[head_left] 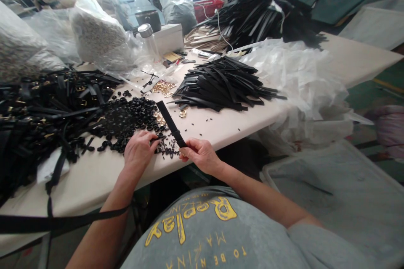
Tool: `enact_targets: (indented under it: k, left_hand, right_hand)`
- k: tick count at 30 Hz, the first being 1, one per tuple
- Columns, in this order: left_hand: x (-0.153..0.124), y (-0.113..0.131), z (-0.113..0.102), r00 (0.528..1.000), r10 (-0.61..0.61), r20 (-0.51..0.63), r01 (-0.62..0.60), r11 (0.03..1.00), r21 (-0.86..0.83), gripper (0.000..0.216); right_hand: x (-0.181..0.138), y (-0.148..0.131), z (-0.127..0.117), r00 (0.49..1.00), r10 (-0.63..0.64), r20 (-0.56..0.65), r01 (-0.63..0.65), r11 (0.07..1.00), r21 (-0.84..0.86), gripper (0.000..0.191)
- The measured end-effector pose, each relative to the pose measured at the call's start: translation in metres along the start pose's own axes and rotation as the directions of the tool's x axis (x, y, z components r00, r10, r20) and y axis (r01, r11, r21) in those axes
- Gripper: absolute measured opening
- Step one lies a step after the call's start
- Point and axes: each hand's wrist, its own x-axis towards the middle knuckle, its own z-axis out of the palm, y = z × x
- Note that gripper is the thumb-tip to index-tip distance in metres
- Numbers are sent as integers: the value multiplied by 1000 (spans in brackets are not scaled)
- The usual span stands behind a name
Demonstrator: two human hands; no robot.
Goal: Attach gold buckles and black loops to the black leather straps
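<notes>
My right hand [200, 154] is closed on the near end of a flat black strap [170, 123] that runs up and left across the white table [94, 176]. My left hand [139, 149] rests palm down beside it, fingers bent, fingertips pinching at small black bits [167, 148] by the strap. Just beyond lies a heap of small black rings [129, 119] with a few gold buckles [160, 119] at its edge.
A pile of cut black straps [221, 84] lies at centre right. Finished straps with buckles [41, 113] heap at left, one hanging over the table edge. Clear plastic bags [97, 35] stand behind, crumpled plastic sheeting [299, 80] at right, and a grey bin [331, 201] beside me.
</notes>
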Motion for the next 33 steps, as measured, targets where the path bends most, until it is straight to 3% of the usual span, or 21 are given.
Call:
enact_targets:
  k: [7, 10, 13, 15, 18, 22, 26, 29, 33]
  left_hand:
    - [19, -2, -2, 998, -19, 58, 17, 999, 29, 9]
    - [21, -2, -3, 999, -31, -14, 31, 999, -23, 8]
    - [16, 2, 0, 984, -152, -98, 129, 970, -206, 11]
    - [8, 11, 1, 960, -262, -99, 192, 874, -446, 20]
    - [-7, 31, 0, 931, -365, 9, 248, 614, -750, 32]
    - [-25, 57, -4, 895, -411, 174, 339, 373, -864, 30]
    - [-35, 66, -3, 851, -445, 279, 385, 166, -908, 22]
    - [-41, 67, 0, 856, -437, 276, 367, 138, -920, 19]
    - [-46, 67, 2, 902, -386, 194, 297, 228, -927, 15]
  right_hand:
    - [2, 0, -3, 999, 8, -41, -8, 1000, -7, 29]
    - [2, 1, -4, 998, 14, -56, -15, 1000, -6, 28]
    - [2, 2, -5, 998, 17, -62, -18, 1000, -16, 29]
    - [2, 2, -6, 998, 21, -55, -22, 1000, -19, 29]
    - [1, 2, -5, 999, 29, -24, -30, 999, -29, 28]
    - [2, 2, 1, 1000, 13, 18, -12, 998, -56, 24]
    - [4, 2, 7, 999, -39, 32, 42, 994, -98, 21]
    - [3, 0, 10, 999, -46, 29, 50, 984, -171, 20]
    - [2, -2, 13, 998, -33, 46, 41, 977, -209, 21]
